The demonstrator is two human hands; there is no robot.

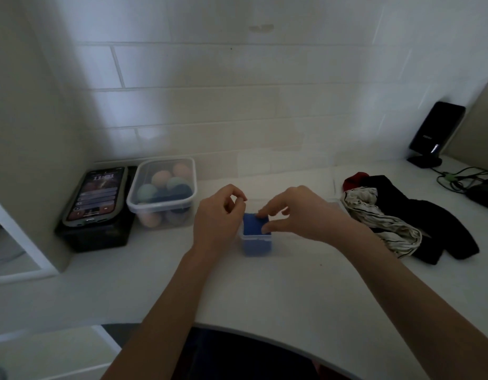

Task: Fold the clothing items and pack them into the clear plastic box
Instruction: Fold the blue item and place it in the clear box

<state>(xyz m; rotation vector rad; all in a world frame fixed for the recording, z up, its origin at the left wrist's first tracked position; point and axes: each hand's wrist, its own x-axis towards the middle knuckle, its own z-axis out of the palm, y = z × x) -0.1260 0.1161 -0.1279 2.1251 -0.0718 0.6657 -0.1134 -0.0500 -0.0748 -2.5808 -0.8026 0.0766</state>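
A small clear plastic box (256, 239) stands on the white counter in front of me, with a folded blue cloth (254, 224) packed inside it. My right hand (297, 212) reaches over the box, fingertips pressing on the blue cloth. My left hand (219, 215) rests against the box's left side, fingers loosely curled and holding nothing that I can see. To the right lies a heap of clothing: a black piece (418, 215), a white piece with black stripes (380, 218) and a red piece (354, 180).
A larger clear tub (162, 196) of coloured balls sits at the back left beside a phone (96, 196) lying on a black box (97, 237). A second phone (436, 130) leans on a stand at the back right, with cables (462, 182). A tiled wall runs behind the counter.
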